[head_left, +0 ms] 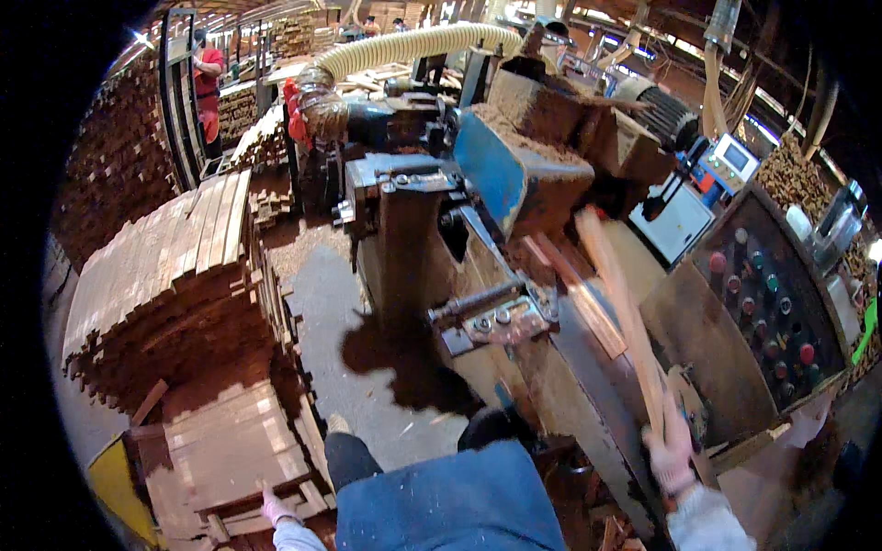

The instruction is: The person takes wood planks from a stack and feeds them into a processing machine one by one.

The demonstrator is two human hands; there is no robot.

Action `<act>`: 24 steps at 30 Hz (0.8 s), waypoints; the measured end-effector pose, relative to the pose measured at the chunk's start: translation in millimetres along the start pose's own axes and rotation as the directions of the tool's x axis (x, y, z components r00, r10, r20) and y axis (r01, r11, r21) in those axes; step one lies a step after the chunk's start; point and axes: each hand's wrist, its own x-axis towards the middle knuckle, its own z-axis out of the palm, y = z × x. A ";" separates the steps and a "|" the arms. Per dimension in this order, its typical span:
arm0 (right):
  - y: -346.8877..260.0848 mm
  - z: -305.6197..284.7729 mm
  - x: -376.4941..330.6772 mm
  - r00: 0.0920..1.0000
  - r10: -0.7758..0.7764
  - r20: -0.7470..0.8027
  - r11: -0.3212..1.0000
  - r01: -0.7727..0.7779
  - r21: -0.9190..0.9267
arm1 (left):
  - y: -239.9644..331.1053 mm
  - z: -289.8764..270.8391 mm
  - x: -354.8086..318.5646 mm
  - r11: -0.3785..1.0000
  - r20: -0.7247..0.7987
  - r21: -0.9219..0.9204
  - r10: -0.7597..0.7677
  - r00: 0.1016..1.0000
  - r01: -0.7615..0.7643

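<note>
A long, pale wooden strip (pixel 625 312) is in my right hand (pixel 672 452), which wears a light glove. My fingers are closed round its near end, and it slants away toward the machine's blue hood (pixel 501 170); its far end is blurred. Just left of it, a second wooden strip (pixel 593 312) lies on the machine bed (pixel 588 390). At the lower left my gloved left hand (pixel 273 507) is by the edge of a low stack of boards (pixel 230 441), fingers stretched out, no piece seen in it.
A taller stack of boards (pixel 165 248) stands behind the low one. On the right is a dark panel with coloured buttons (pixel 763 303), beyond it a box with a screen (pixel 732 158). A ribbed hose (pixel 413 50) arches overhead. A person in red (pixel 208 83) stands far left.
</note>
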 end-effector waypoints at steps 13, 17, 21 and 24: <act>12.8 -45.8 -97.2 0.948 0.222 0.228 0.899 -0.109 -0.423 | -8.3 4.0 107.2 0.992 -0.074 -0.014 -0.127 0.989 0.126; 37.2 -53.4 -124.9 0.972 0.024 0.233 0.892 0.085 -0.445 | -14.5 11.1 111.0 0.993 -0.075 -0.070 -0.105 0.992 0.100; 54.7 -41.8 -84.0 0.966 -0.143 0.215 0.882 0.224 -0.415 | 8.2 -39.8 122.0 0.964 0.222 -0.245 -0.045 0.974 0.101; 19.7 -26.6 -17.2 0.944 -0.223 0.243 0.850 0.311 -0.426 | 6.0 -28.7 51.9 0.965 0.214 -0.255 0.114 0.970 -0.057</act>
